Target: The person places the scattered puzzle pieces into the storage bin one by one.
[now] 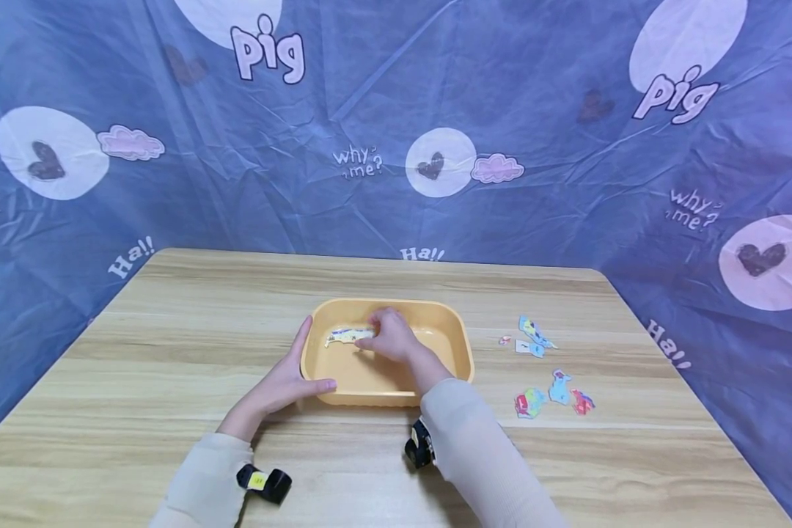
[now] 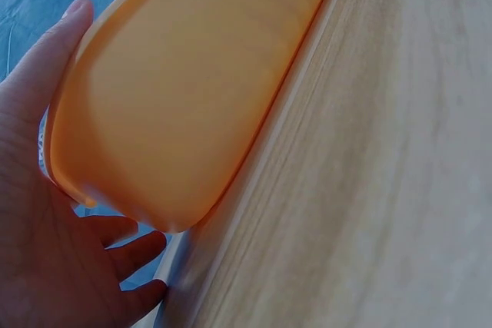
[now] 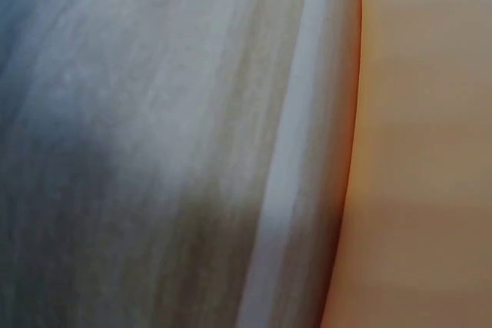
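Observation:
A yellow-orange plastic tub (image 1: 369, 400) sits on the wooden table. My left hand (image 1: 289, 378) holds its left end, thumb over the front rim and fingers along the left side. In the left wrist view, that hand (image 2: 46, 174) wraps the tub's (image 2: 184, 90) corner, several fingers bent below the rim. Reaching inside the tub, my right hand (image 1: 396, 337) pinches the right end of a flat, irregular cutout (image 1: 346, 335) with a pale yellow and blue print. The right wrist view has only the tub's outer wall (image 3: 423, 144) and blurred table; the right hand is hidden there.
Several small printed cutouts lie on the table right of the tub: a blue and yellow one (image 1: 531, 330), a green and red one (image 1: 529, 403), a light blue one (image 1: 559, 387) and a red one (image 1: 582, 402). A blue printed cloth (image 1: 369, 213) hangs behind the table.

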### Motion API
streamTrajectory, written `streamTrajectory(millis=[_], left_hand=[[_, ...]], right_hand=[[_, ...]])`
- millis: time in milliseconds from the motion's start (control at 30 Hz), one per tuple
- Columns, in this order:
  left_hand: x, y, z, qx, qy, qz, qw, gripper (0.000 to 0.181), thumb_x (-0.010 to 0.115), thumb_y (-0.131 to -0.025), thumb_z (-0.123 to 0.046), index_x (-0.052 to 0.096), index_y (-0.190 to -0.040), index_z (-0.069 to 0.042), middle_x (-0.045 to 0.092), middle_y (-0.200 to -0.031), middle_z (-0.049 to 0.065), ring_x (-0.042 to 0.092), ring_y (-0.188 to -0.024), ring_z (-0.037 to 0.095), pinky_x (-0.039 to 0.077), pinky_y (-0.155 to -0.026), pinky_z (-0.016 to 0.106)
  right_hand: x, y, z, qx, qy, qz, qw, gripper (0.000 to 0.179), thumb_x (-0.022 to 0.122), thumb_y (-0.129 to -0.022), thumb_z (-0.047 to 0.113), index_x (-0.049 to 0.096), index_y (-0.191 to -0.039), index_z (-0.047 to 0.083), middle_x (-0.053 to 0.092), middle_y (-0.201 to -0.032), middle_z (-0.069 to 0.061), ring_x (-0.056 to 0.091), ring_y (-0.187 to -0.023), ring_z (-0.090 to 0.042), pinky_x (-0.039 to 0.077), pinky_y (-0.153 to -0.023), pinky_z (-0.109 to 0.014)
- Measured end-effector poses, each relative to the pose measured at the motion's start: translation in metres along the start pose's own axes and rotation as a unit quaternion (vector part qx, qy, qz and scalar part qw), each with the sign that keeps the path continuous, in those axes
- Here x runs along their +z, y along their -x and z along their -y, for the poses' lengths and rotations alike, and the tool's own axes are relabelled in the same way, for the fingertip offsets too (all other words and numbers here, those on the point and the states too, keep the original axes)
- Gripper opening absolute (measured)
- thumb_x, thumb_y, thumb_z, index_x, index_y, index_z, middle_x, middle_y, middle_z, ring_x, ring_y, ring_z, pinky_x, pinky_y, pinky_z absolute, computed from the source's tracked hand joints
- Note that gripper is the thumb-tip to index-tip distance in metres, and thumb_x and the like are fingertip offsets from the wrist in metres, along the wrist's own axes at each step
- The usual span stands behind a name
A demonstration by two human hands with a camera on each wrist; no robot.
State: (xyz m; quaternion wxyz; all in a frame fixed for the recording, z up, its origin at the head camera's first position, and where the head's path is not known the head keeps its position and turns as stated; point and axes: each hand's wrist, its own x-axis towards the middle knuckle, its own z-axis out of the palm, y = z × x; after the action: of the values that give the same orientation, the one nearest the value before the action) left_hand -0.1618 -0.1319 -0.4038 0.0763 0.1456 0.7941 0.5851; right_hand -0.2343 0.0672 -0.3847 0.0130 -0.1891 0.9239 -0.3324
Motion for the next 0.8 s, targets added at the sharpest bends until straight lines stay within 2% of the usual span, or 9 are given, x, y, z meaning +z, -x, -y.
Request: streamTrajectory(millis=[300,500,800], left_hand=[[-0.0007,0.0007,-0.0012,-0.003,-0.004,-0.001,1.0000,0.107,0.072,-0.068,-0.019,-0.008,-0.138,-0.020,0.009,-0.141,0.016,0.027,-0.120,0.032,0.015,-0.097,0.048],[-0.0014,0.0005,0.0000,-0.007,-0.010,0.001,0.9999,0.106,0.072,-0.069,-0.020,-0.008,-0.138,-0.019,0.009,-0.141,0.015,0.025,-0.121,0.032,0.014,-0.097,0.049],[-0.0013,0.0007,0.0011,-0.003,-0.008,0.005,0.9999,0.105,0.071,-0.070,-0.020,-0.009,-0.138,-0.021,0.010,-0.141,0.017,0.025,-0.121,0.033,0.014,-0.097,0.049]], right_hand=[[-0.0014,0.0005,0.0012,-0.004,-0.001,0.000,1.0000,0.041,0.074,-0.066,0.025,0.058,-0.091,-0.004,0.050,-0.084,-0.007,0.044,-0.081,-0.020,0.037,-0.076,-0.030],[-0.0021,0.0007,0.0016,-0.005,-0.024,-0.001,0.9997,0.038,0.073,-0.067,0.021,0.058,-0.089,-0.006,0.052,-0.085,-0.011,0.047,-0.080,-0.021,0.039,-0.075,-0.030],[-0.0037,-0.0005,0.0016,0.003,-0.070,-0.008,0.9975,0.041,0.073,-0.068,0.021,0.058,-0.096,-0.006,0.055,-0.092,-0.014,0.050,-0.085,-0.024,0.041,-0.077,-0.031]])
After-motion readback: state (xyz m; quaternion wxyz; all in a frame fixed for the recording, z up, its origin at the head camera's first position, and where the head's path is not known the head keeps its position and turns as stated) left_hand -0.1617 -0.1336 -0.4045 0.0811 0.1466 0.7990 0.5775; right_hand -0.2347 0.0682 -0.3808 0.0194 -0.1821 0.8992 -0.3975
